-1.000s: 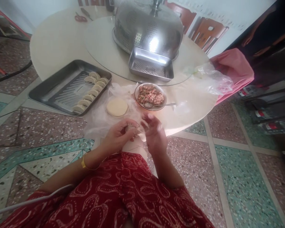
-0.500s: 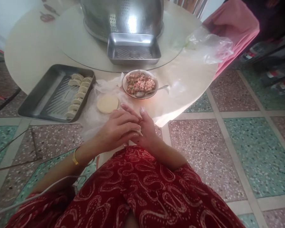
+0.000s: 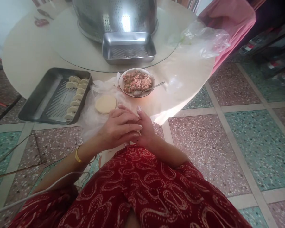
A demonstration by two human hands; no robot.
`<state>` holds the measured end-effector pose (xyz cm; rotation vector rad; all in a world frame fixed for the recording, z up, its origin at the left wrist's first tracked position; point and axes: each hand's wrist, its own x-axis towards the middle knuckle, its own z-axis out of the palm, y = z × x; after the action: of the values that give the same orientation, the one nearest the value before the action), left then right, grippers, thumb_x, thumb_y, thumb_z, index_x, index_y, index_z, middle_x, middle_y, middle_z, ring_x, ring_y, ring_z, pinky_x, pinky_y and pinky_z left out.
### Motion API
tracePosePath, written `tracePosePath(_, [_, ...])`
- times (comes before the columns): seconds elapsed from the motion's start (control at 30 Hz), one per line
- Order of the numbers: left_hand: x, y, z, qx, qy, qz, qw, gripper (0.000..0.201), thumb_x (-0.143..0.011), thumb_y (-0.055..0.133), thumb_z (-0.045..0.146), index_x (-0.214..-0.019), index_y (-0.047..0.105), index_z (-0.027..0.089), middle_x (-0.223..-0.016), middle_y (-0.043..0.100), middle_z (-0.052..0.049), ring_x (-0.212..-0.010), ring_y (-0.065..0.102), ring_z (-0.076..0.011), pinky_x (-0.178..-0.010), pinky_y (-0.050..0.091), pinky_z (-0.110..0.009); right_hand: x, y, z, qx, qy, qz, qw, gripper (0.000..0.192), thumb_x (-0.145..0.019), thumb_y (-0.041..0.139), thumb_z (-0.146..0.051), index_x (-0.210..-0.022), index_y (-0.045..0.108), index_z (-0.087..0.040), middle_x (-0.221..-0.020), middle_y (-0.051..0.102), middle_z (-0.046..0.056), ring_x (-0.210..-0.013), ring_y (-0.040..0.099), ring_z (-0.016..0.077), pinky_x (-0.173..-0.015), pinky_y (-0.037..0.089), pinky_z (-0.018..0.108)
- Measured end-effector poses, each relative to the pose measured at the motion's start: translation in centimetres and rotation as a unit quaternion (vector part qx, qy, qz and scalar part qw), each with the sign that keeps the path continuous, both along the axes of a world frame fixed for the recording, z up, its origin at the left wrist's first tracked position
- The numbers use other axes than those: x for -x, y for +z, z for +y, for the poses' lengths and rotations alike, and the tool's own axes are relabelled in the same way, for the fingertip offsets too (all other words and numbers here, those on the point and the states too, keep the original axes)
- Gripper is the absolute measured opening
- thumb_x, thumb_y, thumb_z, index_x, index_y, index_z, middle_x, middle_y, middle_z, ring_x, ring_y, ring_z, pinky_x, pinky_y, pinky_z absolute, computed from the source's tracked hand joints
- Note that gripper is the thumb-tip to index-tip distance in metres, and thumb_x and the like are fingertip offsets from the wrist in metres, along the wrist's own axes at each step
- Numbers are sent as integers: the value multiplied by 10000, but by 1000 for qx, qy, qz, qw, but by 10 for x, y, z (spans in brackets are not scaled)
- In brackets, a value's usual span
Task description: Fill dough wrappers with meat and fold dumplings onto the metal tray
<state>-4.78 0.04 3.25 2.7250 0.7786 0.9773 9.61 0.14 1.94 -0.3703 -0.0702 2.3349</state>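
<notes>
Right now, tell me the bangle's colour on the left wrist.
Yellow-gold bangle, seen in the head view.

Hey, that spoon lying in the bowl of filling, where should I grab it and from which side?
Probably by the free end of the handle, coming in from the right. The spoon lies almost flat, its scoop sunk in the filling near the front rim of the bowl, while the thin handle sticks out over the rim to the right above the table, clear of food. Pinch it there with fingers and thumb.

The left hand (image 3: 118,128) covered whatever the right hand (image 3: 144,129) pressed; the perforated steel dome cover (image 3: 114,15) was cropped above.
</notes>
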Motion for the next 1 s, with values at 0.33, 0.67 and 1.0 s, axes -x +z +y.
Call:
tracePosePath(0.33, [-1, -2, 6, 26, -48, 43, 998, 171, -938, 567, 397, -1033, 676, 306, -1074, 658, -17, -1016, 609, -230, -878, 497, -388, 2, 0, 1, 1, -6, -11, 1000, 531, -986, 169, -458, -1062, 618, -185, -954, 685, 68, -798, 643, 137, -491, 536, 189])
tracePosePath(0.67, [-6, 4, 5, 55, -42, 54, 996, 215, -926, 557, 475, -998, 679, 314, -1060, 673, -2, -980, 633, -210, -897, 503, -371, 1, -8, -2, -64, -28, 6, 998, 491, -960, 270, -528, -1089, 624, -213, -993, 681, 50, -893, 656, 146, -705, 598, 288])
tracePosePath(1.0, [3, -1, -8, 35, 88, 23, 995, 240, -959, 527, 431, -896, 682, 260, -1020, 686, 43, -1006, 606, -175, -957, 461, -373, -5, -8, 0, 9, -5, 25, 1000, 592, -984, 157, -580, -1234, 551, -216, -807, 669, 19, -493, 529, 99, -384, 445, 193])
